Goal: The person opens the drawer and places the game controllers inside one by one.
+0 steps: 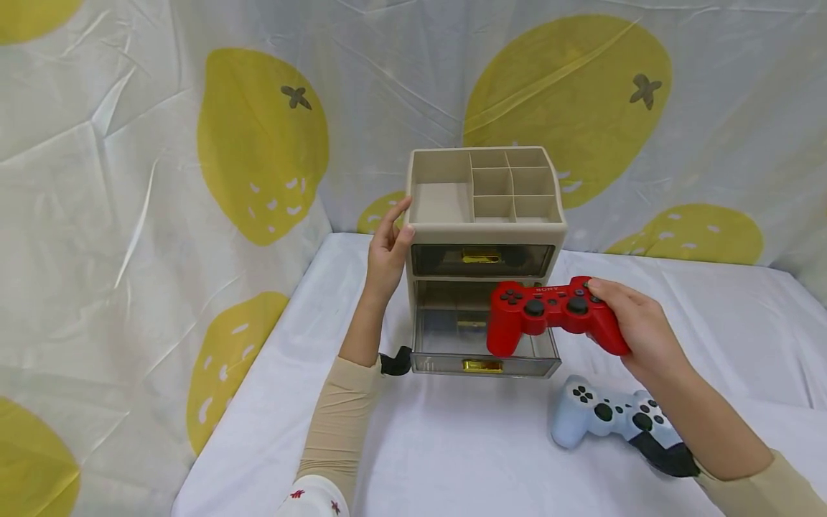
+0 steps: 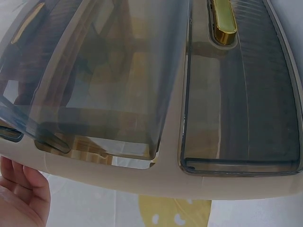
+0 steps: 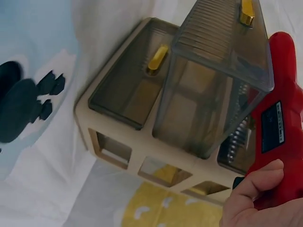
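Right hand [image 1: 638,327] pinches the red Sony gamepad [image 1: 555,303] near the organizer [image 1: 487,232], by its pulled-out clear drawer [image 1: 442,365]; left hand [image 1: 385,260], fingers loosely bent, touches its left side. I'd carry the gamepad level, clear of the drawer's front, bracing the organizer lightly.

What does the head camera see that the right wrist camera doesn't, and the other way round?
Only the head view: the left hand and the top compartments of the drawer box.

Only the right wrist view: the dark label on the red controller.

Both: the right hand holding that controller, the pale blue controller, the box and its pulled-out drawer.
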### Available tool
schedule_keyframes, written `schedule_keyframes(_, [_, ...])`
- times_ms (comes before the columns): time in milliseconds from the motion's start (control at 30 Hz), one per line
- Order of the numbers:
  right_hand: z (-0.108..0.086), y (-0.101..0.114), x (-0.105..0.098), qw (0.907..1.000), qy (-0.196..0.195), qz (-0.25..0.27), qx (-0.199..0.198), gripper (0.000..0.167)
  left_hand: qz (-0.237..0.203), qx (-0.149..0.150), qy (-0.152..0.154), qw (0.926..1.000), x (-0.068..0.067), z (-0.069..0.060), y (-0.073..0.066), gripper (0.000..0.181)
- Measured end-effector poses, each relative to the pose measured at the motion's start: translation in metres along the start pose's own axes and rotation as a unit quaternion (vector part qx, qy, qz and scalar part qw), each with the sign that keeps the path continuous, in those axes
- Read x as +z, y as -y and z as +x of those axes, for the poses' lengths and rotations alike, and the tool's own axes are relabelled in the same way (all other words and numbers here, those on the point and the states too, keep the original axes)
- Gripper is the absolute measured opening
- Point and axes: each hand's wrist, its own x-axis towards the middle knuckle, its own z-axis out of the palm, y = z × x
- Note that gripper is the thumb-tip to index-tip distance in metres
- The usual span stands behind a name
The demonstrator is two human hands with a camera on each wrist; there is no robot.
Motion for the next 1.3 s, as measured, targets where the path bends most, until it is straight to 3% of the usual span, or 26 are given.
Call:
schedule_keyframes(200, [0.002, 0.008, 0.023, 0.9997, 0.006, -0.021, -0.007, 0.079, 0.005, 0.004, -0.007, 1.0000, 0.001, 0.000, 0.001, 0.050])
schedule_keyframes(600, [0.007, 0.014, 0.062, 0.9996, 0.006, -0.017, -0.022, 0.068, 0.008, 0.001, -0.007, 0.9999, 0.002, 0.000, 0.001, 0.054])
schedule_keyframes(867, [0.010, 0.010, 0.076, 0.9992, 0.005, -0.022, -0.033, 0.064, -0.008, 0.003, -0.002, 1.0000, 0.002, 0.001, 0.000, 0.048])
schedule_keyframes(1300, [0.008, 0.006, 0.095, 0.9930, 0.004, -0.085, -0.082, 0.056, -0.005, 0.006, -0.005, 1.0000, 0.002, 0.001, 0.000, 0.049])
